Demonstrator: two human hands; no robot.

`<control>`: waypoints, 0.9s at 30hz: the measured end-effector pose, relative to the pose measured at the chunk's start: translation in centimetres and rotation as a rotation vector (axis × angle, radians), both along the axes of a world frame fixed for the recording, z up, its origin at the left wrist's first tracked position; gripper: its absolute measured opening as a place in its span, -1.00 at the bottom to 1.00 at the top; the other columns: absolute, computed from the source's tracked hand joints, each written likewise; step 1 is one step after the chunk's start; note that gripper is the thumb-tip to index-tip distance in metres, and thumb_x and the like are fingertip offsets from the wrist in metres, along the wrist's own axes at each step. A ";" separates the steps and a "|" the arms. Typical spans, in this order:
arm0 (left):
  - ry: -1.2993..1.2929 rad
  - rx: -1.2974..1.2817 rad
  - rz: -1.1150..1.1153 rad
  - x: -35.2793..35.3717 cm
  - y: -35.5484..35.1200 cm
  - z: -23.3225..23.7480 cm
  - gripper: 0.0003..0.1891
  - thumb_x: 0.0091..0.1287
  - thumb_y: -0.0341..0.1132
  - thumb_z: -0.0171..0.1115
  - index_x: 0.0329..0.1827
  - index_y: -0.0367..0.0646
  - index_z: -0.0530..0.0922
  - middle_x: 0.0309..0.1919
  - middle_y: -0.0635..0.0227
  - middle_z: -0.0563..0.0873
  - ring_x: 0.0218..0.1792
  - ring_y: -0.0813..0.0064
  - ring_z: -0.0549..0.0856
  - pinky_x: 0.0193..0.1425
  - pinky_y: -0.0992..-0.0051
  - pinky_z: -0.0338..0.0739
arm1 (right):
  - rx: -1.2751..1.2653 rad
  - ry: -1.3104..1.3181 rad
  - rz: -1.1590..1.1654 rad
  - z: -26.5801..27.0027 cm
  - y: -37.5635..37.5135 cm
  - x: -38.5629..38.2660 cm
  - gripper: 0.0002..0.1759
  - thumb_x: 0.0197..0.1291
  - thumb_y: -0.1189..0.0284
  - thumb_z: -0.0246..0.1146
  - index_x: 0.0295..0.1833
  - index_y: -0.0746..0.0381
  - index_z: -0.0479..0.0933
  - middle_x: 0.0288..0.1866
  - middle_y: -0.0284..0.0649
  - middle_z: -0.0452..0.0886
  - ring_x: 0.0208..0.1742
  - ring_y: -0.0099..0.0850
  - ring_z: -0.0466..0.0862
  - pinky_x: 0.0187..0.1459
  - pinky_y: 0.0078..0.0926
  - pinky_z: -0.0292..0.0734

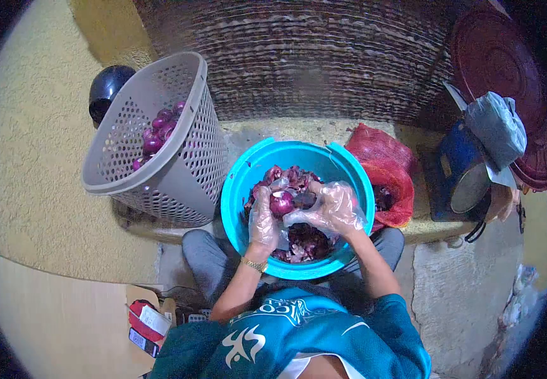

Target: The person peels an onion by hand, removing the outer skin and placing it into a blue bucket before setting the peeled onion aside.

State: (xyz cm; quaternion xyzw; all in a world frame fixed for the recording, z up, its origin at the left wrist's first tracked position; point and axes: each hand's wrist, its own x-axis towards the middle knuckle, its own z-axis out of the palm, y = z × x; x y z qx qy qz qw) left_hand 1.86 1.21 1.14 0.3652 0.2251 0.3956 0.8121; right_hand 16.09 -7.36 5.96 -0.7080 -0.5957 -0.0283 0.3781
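The left hand (263, 226), in a clear plastic glove, closes around a red onion (281, 203) above the middle of the basin. The gloved right hand (336, 211) is just beside it, fingers bent and thumb reaching toward the onion; whether it grips anything, I cannot tell. Beneath both, loose onion skins (306, 244) lie in the turquoise plastic basin (228, 218), which sits between the person's knees.

To the left, a grey perforated basket (191, 158) leans and holds more red onions (153, 140). On the right, a red mesh sack (379, 146) is close by the basin, its mouth open on dark contents, with a blue scale (456, 158) beyond.

The onion could slip, since the glove film looks loose and smooth (baggy at the fingers, too), and drop among the skins. A knee shifting might tilt the basin and spill them.

On the teal shirt (286, 335), folds leave only "ICO" readable, above a white figure-like emblem. The print on the papers (155, 319) at lower left is too small to read.
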 end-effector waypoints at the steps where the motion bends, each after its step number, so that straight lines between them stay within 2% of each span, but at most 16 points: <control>1: -0.009 0.026 0.012 0.1 0.1 -0.3 -0.48 0.51 0.12 -0.03 0.13 -0.18 0.57 0.02 0.30 0.67 -0.02 0.47 0.66 0.12 0.41 0.57 | 0.001 0.000 0.000 0.0 0.0 0.1 -0.27 -0.43 -0.31 0.51 -0.45 0.17 0.62 -0.71 -0.16 0.55 -0.65 -0.22 0.62 -0.51 -0.26 0.49; 4: -0.014 0.060 0.022 -0.1 -0.1 -0.1 -0.50 0.52 0.09 -0.03 0.11 -0.19 0.58 0.01 0.30 0.67 0.00 0.47 0.65 0.14 0.40 0.56 | -0.023 -0.047 0.020 -0.1 0.1 0.1 -0.26 -0.45 -0.30 0.53 -0.40 0.15 0.63 -0.71 -0.16 0.54 -0.66 -0.23 0.60 -0.55 -0.30 0.46; 9: 0.029 0.090 0.037 -0.2 -0.1 -0.6 -0.53 0.52 0.07 0.00 0.07 -0.19 0.58 -0.01 0.29 0.66 0.00 0.48 0.63 0.17 0.40 0.53 | -0.018 -0.078 0.035 0.0 0.2 -0.2 -0.26 -0.37 -0.32 0.49 -0.46 0.18 0.58 -0.69 -0.11 0.55 -0.64 -0.19 0.62 -0.52 -0.25 0.47; 11: 0.067 0.206 0.065 -0.2 0.0 -1.0 -0.55 0.51 0.07 0.02 0.02 -0.19 0.58 -0.03 0.31 0.65 -0.02 0.51 0.60 0.17 0.41 0.50 | -0.012 -0.075 0.039 0.0 0.2 -0.2 -0.26 -0.37 -0.33 0.48 -0.47 0.19 0.58 -0.70 -0.12 0.54 -0.64 -0.18 0.62 -0.53 -0.25 0.47; 15: 0.087 0.200 0.077 -0.1 0.2 -1.4 -0.57 0.52 0.04 0.02 0.00 -0.19 0.57 -0.06 0.34 0.64 -0.02 0.54 0.57 0.16 0.44 0.47 | 0.005 -0.098 0.028 -0.2 0.2 -0.2 -0.24 -0.35 -0.35 0.46 -0.50 0.19 0.56 -0.71 -0.12 0.53 -0.66 -0.19 0.61 -0.55 -0.24 0.46; 17: 0.119 0.279 0.094 -0.2 0.0 -1.0 -0.60 0.53 0.01 0.01 -0.03 -0.18 0.56 -0.10 0.36 0.63 -0.03 0.56 0.55 0.14 0.47 0.44 | -0.009 -0.106 0.027 -0.3 0.3 -0.2 -0.25 -0.35 -0.35 0.45 -0.51 0.19 0.55 -0.72 -0.12 0.52 -0.67 -0.19 0.61 -0.55 -0.25 0.46; 27: 0.183 0.306 0.149 -0.1 0.2 -1.8 -0.61 0.53 0.00 0.01 -0.04 -0.18 0.56 -0.12 0.40 0.62 -0.05 0.56 0.52 0.15 0.46 0.37 | 0.023 -0.116 0.036 -1.3 0.4 0.0 -0.29 -0.25 -0.32 0.42 -0.52 0.17 0.54 -0.75 -0.14 0.49 -0.68 -0.20 0.60 -0.56 -0.26 0.46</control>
